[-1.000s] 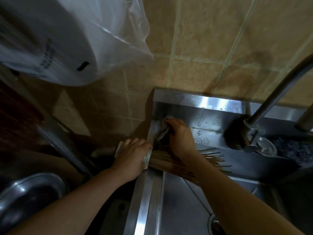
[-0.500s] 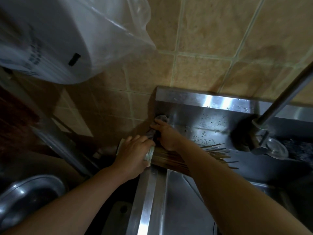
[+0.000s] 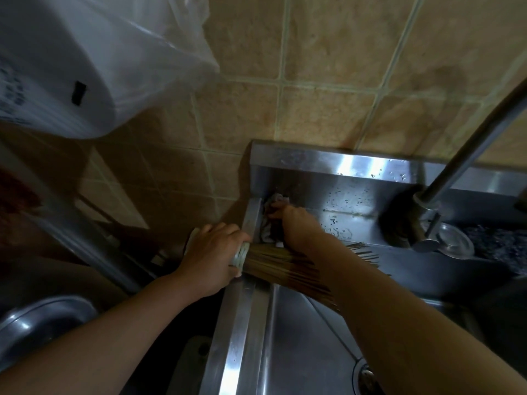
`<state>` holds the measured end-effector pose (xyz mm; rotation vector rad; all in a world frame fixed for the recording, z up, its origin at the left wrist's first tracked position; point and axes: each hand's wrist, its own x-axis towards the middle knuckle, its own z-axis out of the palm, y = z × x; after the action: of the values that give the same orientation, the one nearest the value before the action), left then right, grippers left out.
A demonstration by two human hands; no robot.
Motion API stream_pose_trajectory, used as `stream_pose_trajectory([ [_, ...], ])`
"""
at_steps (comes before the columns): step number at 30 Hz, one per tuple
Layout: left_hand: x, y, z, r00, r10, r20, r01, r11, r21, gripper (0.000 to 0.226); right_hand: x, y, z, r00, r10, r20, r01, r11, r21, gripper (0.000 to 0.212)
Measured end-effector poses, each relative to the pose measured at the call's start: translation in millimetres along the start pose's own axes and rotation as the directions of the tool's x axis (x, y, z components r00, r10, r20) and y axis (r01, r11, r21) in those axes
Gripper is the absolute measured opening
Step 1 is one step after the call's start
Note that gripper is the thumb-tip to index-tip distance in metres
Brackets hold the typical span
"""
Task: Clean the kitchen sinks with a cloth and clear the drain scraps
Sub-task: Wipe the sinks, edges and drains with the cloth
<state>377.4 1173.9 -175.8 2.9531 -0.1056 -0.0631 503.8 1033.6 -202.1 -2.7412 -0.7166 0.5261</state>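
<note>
Head view: the right hand presses a grey cloth into the far-left corner of the steel sink, fingers curled on it. At its 9 o'clock, the left hand grips a bundle of bamboo skewers fanning over the basin. Drain at 5 o'clock.
</note>
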Motion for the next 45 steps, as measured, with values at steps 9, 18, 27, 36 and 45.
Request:
stream_pose_trajectory([
  [9, -5, 8, 0, 1.0, 0.021, 0.001, -0.021, 0.999, -0.042, 0.053, -32, 31, -16, 0.984, 0.176, -0.022, -0.176, 0.984, -0.008, 0.046],
  [18, -4, 23, 5, 0.997, 0.06, 0.044, -0.058, 0.998, -0.04, 0.049, -66, 49, -25, 0.936, 0.328, -0.124, -0.349, 0.912, -0.218, 0.035],
  [27, -2, 31, 1, 0.994, 0.093, 0.054, -0.092, 0.995, -0.026, 0.048, -90, 37, -36, 0.902, 0.393, -0.177, -0.417, 0.9, -0.128, 0.032],
  [36, 1, 18, 2, 0.995, 0.084, 0.055, -0.084, 0.996, 0.006, 0.051, -34, -7, -10, 0.996, 0.035, -0.081, -0.048, 0.986, -0.157, 0.051],
  [45, 8, 27, 4, 0.993, 0.099, 0.06, -0.097, 0.995, -0.033, 0.05, -50, 39, -21, 0.973, 0.212, -0.091, -0.226, 0.954, -0.198, 0.046],
])
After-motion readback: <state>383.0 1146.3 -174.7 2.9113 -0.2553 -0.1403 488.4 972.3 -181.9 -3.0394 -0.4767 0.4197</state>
